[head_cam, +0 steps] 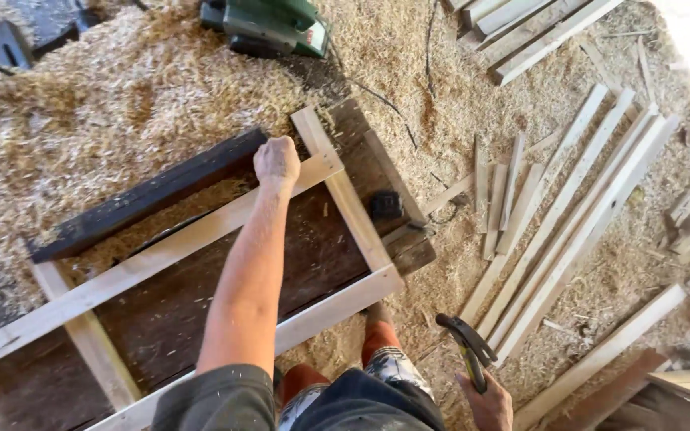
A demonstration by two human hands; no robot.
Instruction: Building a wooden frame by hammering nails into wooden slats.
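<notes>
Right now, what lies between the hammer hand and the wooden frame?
Head view: the person's bare knee and sawdust-covered ground separate the right hand from the frame.

green power tool (269, 25), loose wooden slats (569, 215), sawdust-covered ground (121, 88), dark plank (149, 195)

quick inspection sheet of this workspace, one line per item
surface: ground covered in sawdust and wood shavings; dark boards lie under the work.
job's things: pale wooden frame of slats lies flat on the dark boards; claw hammer with a dark head.
clutter: loose slats scattered to the right, more stacked at the top right; a dark plank beside the frame.
grippers: left hand is a fist pressed on the frame's long slat; right hand holds the hammer by its handle.
cables: a thin dark cord runs over the shavings.
surroundings: green power tool at the top; the person's legs below.
</notes>
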